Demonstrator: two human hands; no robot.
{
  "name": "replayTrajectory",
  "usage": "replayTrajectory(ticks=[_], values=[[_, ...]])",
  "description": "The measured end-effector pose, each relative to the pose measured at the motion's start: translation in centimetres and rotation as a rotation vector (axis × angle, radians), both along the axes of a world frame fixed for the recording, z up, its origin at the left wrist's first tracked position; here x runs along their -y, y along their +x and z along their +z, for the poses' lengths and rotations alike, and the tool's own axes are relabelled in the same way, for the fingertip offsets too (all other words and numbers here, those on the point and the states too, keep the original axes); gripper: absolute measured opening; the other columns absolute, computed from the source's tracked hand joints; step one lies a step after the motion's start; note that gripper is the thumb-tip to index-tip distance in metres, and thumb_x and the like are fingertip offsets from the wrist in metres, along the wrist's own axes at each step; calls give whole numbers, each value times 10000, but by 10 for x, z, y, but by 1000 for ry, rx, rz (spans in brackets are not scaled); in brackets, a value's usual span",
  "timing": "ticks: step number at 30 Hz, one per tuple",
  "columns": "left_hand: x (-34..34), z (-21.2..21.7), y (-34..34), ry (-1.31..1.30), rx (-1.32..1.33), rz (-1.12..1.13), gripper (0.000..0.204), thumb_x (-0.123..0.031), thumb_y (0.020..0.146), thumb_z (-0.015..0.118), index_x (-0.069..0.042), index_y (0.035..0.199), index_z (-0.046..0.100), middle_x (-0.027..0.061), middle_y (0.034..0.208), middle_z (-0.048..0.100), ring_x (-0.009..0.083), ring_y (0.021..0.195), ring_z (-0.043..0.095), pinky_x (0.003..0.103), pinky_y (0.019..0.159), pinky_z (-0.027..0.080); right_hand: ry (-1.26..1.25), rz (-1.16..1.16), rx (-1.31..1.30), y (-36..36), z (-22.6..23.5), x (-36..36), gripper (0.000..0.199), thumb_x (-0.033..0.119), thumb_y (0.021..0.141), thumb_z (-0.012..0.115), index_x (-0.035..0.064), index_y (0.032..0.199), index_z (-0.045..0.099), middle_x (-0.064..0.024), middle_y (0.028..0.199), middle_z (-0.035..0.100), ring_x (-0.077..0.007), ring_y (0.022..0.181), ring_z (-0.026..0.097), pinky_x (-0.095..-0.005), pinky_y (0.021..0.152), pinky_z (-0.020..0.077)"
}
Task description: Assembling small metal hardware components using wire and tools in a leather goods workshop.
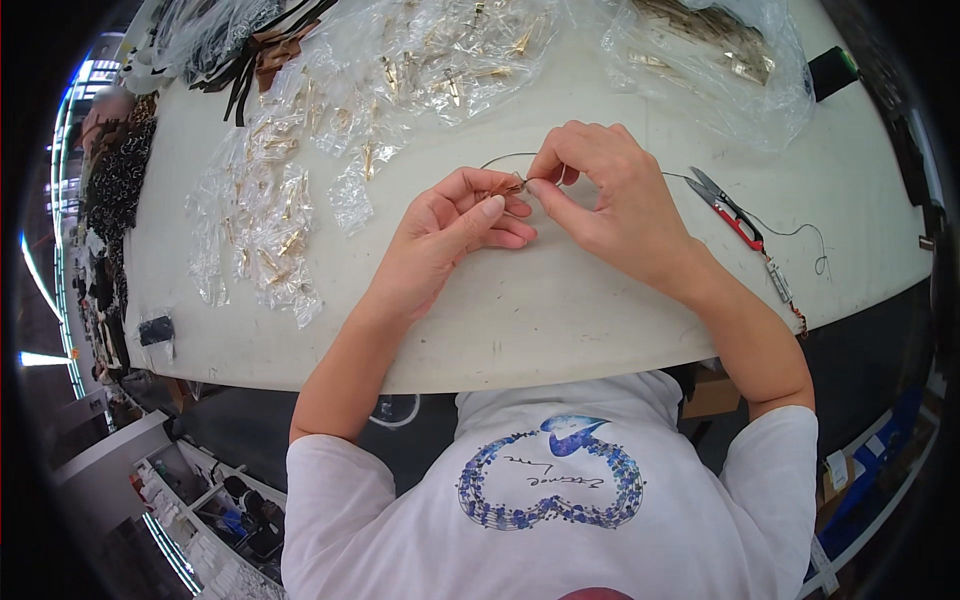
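Over the middle of the table, both hands meet at a small brown-gold piece [515, 187]. My left hand [447, 222] is closed, pinching this piece between thumb and fingers; its exact kind is too small to make out. My right hand [607, 190] is closed, thumb and forefinger pinched at the right end of the piece on a thin dark thread [505, 155]. The thread loops up behind the right hand, comes out on its right and trails in loose curls over the table. Scissors [735, 215] with red and black handles lie to the right of my right hand.
Many small clear bags [285, 190] with gold-coloured metal pieces spread over the left and far table. A large clear plastic bag [735, 75] sits far right beside a dark box [833, 73]. A metal tool [779, 280] lies below the scissors. A small black packet [156, 330] lies left.
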State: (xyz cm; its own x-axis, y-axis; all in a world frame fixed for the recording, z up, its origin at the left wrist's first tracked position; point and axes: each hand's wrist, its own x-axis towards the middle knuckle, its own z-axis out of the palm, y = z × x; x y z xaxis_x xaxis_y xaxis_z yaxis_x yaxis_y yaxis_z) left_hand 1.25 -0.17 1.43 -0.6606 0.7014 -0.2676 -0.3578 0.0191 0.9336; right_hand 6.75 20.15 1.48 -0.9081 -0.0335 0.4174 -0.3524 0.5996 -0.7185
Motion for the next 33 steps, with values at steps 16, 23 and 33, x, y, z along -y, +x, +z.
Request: replayTrajectory(ticks=[16, 23, 33], values=[[7, 11, -10, 92, 75, 219, 207, -100, 985, 574, 32, 1141, 608, 110, 1017, 650, 123, 835, 638, 239, 749, 530, -928, 78, 318, -9, 15, -32, 96, 147, 969, 568, 58, 933, 568, -44, 869, 656, -110, 836, 617, -280, 791, 498], [0, 10, 3, 26, -132, 219, 227, -77, 951, 628, 41, 1145, 629, 96, 963, 674, 112, 795, 638, 235, 718, 512, -706, 123, 520, -6, 12, -24, 112, 186, 1011, 524, 87, 965, 497, 3, 756, 571, -49, 631, 491, -216, 624, 443], [5, 12, -2, 15, -248, 270, 236, -74, 952, 625, 34, 1161, 626, 88, 953, 670, 112, 793, 638, 237, 723, 513, 56, -321, -183, -9, 2, -40, 68, 129, 918, 601, 72, 955, 609, -13, 869, 621, -156, 829, 544, -285, 698, 435]])
